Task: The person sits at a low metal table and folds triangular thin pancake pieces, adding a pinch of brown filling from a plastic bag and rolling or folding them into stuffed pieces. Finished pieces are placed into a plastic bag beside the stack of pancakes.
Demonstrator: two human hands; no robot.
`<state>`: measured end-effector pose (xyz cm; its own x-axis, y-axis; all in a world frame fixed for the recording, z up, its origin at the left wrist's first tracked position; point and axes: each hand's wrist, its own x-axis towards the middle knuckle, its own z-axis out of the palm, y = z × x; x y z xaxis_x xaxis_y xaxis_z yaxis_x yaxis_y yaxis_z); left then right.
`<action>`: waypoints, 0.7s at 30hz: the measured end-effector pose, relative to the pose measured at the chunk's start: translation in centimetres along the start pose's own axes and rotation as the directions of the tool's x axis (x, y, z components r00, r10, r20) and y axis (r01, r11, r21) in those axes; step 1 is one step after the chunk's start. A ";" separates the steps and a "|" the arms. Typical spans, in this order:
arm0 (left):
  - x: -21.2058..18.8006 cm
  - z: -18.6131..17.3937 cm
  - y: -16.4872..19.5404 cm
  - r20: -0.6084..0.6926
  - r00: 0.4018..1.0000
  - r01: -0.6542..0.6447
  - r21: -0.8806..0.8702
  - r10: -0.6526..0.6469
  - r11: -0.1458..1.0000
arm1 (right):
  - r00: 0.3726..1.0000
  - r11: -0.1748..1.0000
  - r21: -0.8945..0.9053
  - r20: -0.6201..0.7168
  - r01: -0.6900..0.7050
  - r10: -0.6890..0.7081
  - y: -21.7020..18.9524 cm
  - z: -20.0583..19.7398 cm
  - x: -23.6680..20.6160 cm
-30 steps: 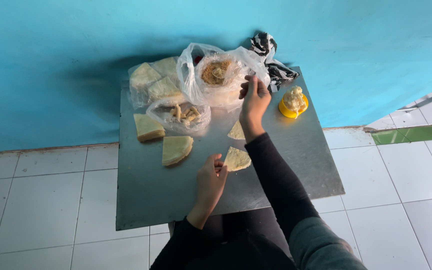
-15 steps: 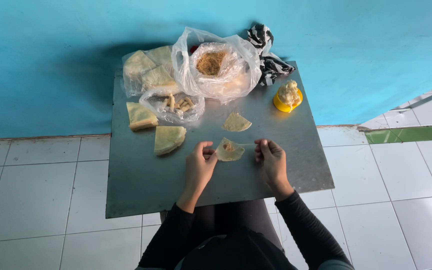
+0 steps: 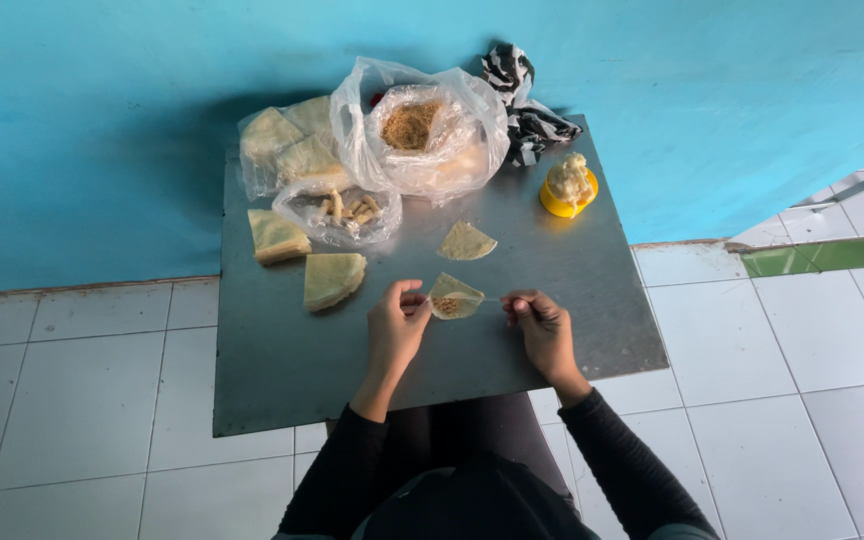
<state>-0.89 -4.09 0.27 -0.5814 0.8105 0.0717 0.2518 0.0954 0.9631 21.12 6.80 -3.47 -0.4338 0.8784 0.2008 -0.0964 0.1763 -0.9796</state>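
Observation:
My left hand point(image 3: 398, 325) pinches the left edge of a thin pale wrapper point(image 3: 455, 296) lying on a grey metal table point(image 3: 292, 380). A small heap of brown filling sits on its lower left part. My right hand point(image 3: 539, 325) is closed at the wrapper's right corner, fingertips pulling a thin strip of it. A second triangular wrapper point(image 3: 467, 241) lies just beyond. A clear plastic bag point(image 3: 422, 130) of brown crumbly filling stands open at the back.
Two stacks of folded wrappers point(image 3: 334, 277) lie at the left, another bagged stack point(image 3: 287, 150) behind them, and a small bag of fried pieces point(image 3: 347, 210). A yellow dish point(image 3: 568, 187) with white paste stands at the right, a black-and-white bag point(image 3: 527, 110) behind. Blue wall, white tiled floor.
My right hand left the filling bag and came down to the wrapper's right corner. Filling now lies on the wrapper. Both hands hold its edges.

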 end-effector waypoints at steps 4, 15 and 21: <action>0.1 0.3 -0.2 0.007 1.000 0.013 -0.061 -0.013 0.998 | 0.997 0.997 -0.016 0.006 0.071 -0.071 -0.9 -1.5 -0.1; -0.5 1.3 1.0 -0.020 0.988 -0.149 0.053 0.150 0.987 | 0.881 0.807 -0.373 0.074 0.458 -0.467 -11.5 7.3 14.9; -0.6 1.2 1.7 -0.017 0.966 -0.249 0.188 0.257 0.950 | 0.931 0.754 -0.564 0.080 0.336 -0.355 -11.4 7.7 8.9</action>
<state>0.77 -3.72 1.55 -0.5106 0.7976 0.3211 0.5292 -0.0028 0.8485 11.47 9.20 9.56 -0.4411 0.7201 0.5357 0.2871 0.6787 -0.6760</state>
